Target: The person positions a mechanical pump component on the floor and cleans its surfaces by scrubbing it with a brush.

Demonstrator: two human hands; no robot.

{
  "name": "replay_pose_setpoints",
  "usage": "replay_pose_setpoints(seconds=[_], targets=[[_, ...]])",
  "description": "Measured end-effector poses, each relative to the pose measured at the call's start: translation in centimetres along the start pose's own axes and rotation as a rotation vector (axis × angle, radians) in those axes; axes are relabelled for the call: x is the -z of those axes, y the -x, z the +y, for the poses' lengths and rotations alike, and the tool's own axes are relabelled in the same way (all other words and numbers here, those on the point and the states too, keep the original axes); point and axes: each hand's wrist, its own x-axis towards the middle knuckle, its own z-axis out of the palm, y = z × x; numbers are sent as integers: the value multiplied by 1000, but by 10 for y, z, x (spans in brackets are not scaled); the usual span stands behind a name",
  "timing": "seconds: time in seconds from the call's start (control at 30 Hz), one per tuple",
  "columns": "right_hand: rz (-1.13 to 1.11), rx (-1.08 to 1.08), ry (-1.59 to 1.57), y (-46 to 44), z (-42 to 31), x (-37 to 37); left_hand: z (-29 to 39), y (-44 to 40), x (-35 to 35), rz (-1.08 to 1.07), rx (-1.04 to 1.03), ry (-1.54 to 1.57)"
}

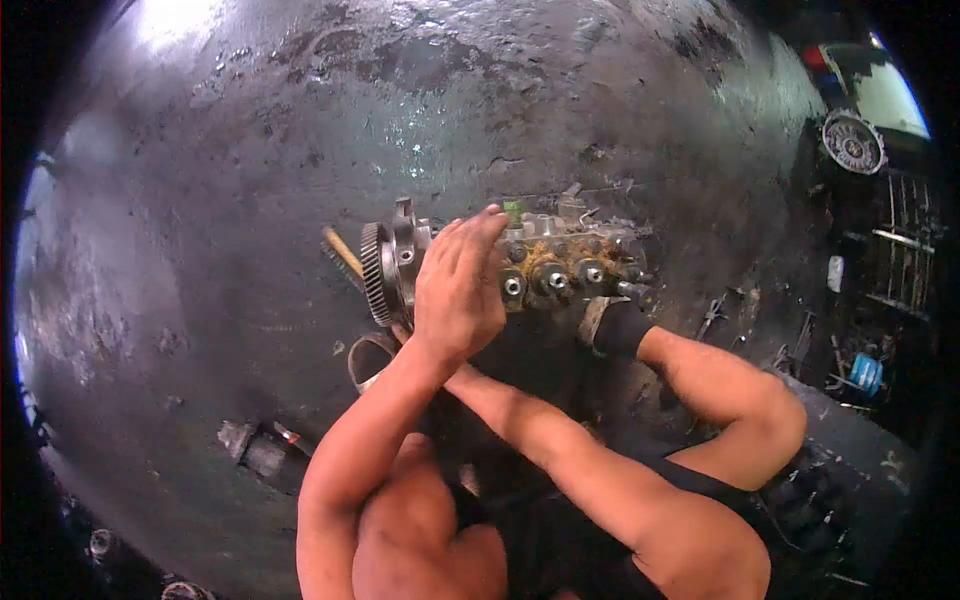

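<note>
A fuel injection pump [555,262], brown and rusty along its row of outlets, lies on the dark floor. A toothed gear [375,275] and a metal flange [404,250] are at its left end. My left hand [458,285] lies across the pump body beside the flange, fingers stretched out and close together. My right forearm [540,425] crosses under my left wrist. Most of my right hand is hidden there, so its fingers cannot be made out. A brush with a wooden back [342,250] sticks out behind the gear; its other end is hidden.
A metal ring [370,360] lies below the gear. My shod foot [605,325] is near the pump's right end. At lower left is a dark metal part [262,452]. A round metal disc [853,142], a metal rack [905,240] and a blue object [866,374] are at right.
</note>
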Motion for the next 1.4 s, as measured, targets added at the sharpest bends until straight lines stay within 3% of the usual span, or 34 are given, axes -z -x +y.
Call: replay_pose_setpoints(seconds=[0.1,0.17,0.23,0.27,0.3,0.37,0.4,0.53,0.6,0.7,0.83,0.9,0.93,1.03,1.1,1.27,1.4], targets=[[88,0,-61,1,14,-20,-5,0,2,-43,-53,-84],[157,5,-90,6,15,4,-4,-3,0,-76,-62,-124],[-334,-232,-399,21,8,72,-2,-5,0,-101,-105,-231],[-55,-172,-373,33,8,57,0,-6,1,-98,-142,-255],[-50,-147,-387,37,6,57,1,-4,1,-94,-146,-283],[185,-65,-192,34,-1,63,4,-7,5,-143,-132,-244],[-10,-133,-215,30,-8,76,6,-7,7,-139,-117,-229],[-165,-91,-142,5,-15,36,8,-6,4,-138,-106,-228],[62,-106,-99,0,-17,16,8,-2,0,-58,-3,-96],[31,-231,-312,-13,-12,-30,1,1,2,-96,14,-138],[81,-242,-390,-5,-5,-54,4,-3,-3,-46,95,-112],[388,-200,-276,3,0,-50,8,-8,-7,-33,120,-126],[398,-199,-260,4,4,-47,1,-9,-9,-21,165,-72],[262,-216,-372,13,12,-12,2,-26,-16,-1,217,-15],[39,-205,-361,9,21,4,6,-39,-18,-29,249,-63],[-13,-153,-365,-15,33,-1,-2,-31,-18,-27,312,-17],[-228,-105,-448,-23,29,-6,1,-35,-20,49,321,76]])
